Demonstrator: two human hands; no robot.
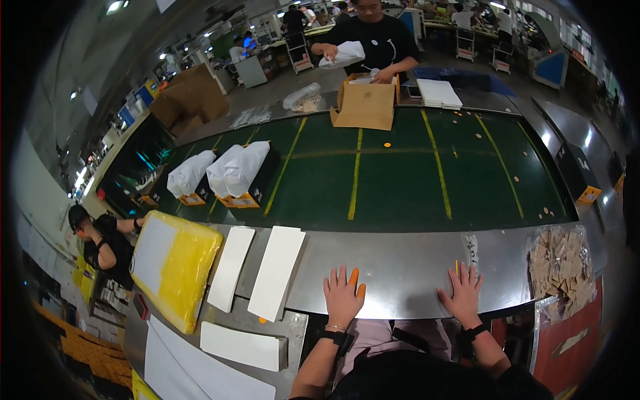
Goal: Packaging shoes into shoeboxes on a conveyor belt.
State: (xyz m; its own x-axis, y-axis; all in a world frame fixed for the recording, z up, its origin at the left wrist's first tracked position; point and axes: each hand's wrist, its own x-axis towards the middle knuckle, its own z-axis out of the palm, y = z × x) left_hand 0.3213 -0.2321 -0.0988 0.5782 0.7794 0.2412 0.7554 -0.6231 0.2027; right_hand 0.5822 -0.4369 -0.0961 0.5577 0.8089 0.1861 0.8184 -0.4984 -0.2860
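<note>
My left hand [343, 298] lies flat on the front edge of the metal table [383, 260], fingers spread and holding nothing. Two of its fingertips wear orange covers. To the right, my right hand [461, 295] also rests open on the metal, its fingers apart. A thin orange strip shows by its fingertips, too small to make out. Just beyond that hand lies a small clear plastic packet [472, 248]. Left of my left hand stand stacks of white card, the nearest stack [275, 275] beside a narrower one [231, 270].
Beyond the metal runs a green conveyor belt [393, 183] with yellow lines. White-wrapped bundles [241, 170] sit in boxes at its left. Across it, a person handles a white bundle [345, 55] over an open carton [363, 105]. A bag of brown pieces [560, 263] lies right; a yellow-wrapped pack [190, 257] left.
</note>
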